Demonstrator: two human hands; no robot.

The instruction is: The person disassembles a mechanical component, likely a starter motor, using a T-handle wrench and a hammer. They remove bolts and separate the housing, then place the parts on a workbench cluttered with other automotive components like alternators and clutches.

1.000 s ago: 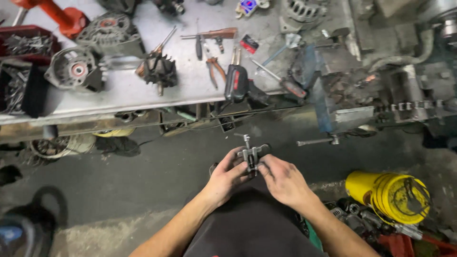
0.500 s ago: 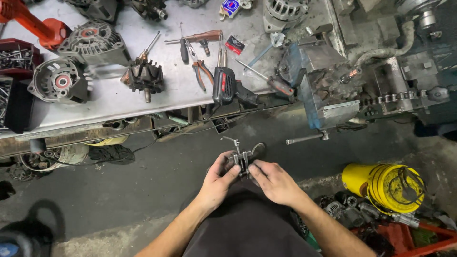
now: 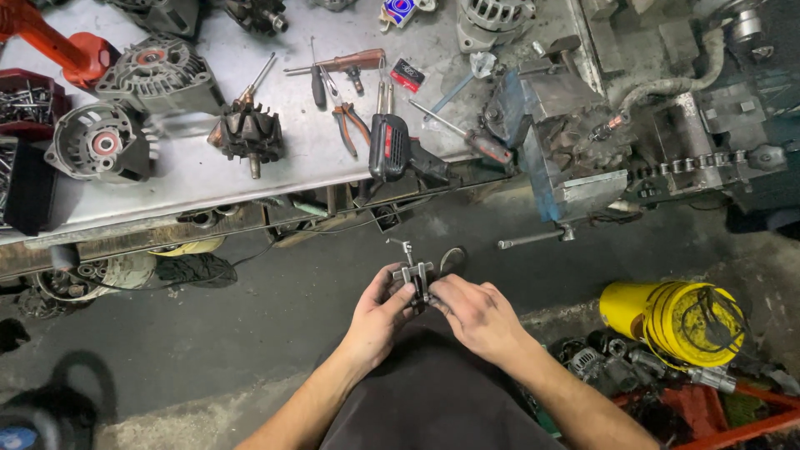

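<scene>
In the head view, low centre of frame, the left hand (image 3: 377,315) and right hand (image 3: 473,313) are both pinching a small metal puller (image 3: 414,279) over the lap, so I'd be steadying its arms evenly while turning the screw.

**Hidden and cropped parts, head view**

The lower part of the small metal puller (image 3: 414,279) lies covered by the fingers (image 3: 392,302) of both hands. The red tool (image 3: 50,46) and the alternator (image 3: 493,17) are cut by the frame edge. A blurred dark object (image 3: 42,408) fills the bottom-left corner.
</scene>
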